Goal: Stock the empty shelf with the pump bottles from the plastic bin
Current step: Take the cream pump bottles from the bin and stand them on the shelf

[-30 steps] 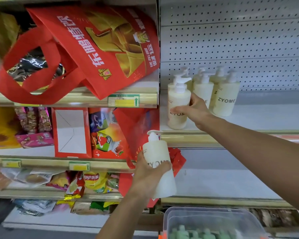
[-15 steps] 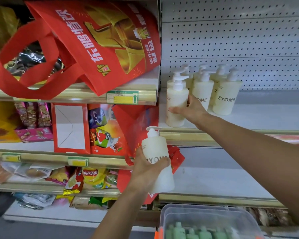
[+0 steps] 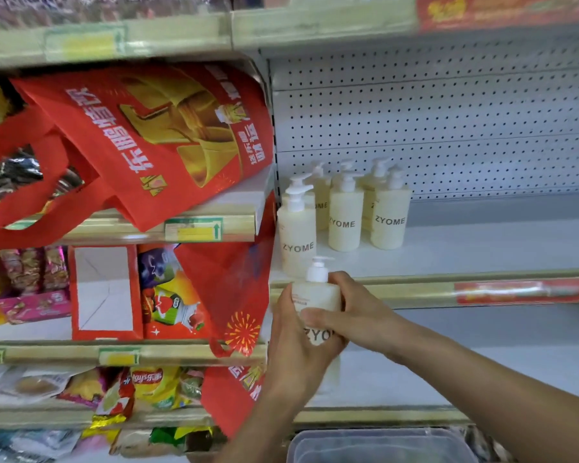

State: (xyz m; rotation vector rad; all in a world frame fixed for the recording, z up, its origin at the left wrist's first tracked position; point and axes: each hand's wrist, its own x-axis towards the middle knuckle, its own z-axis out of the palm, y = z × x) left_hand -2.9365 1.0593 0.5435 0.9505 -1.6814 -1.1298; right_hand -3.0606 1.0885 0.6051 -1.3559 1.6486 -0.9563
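Over on the left, a red tote bag [image 3: 154, 145] is slumped across the snack shelves, and a Lay's chip bag [image 3: 147, 382] is stuffed in lower down. Near the middle, one cream ZYOME pump bottle [image 3: 316, 295] is held upright in front of the shelf lip, just below the stocked ones. It's gripped by the left hand [image 3: 295, 349], fingers curled round the lower body, and by the right hand [image 3: 358, 315], fingers wrapped across the label. Behind it, a cluster of matching shelved bottles [image 3: 345, 222] is stood at the left end of the white shelf [image 3: 482, 248]. A clear plastic bin [image 3: 381, 442] is partly seen at the bottom edge, and its contents can't be made out.
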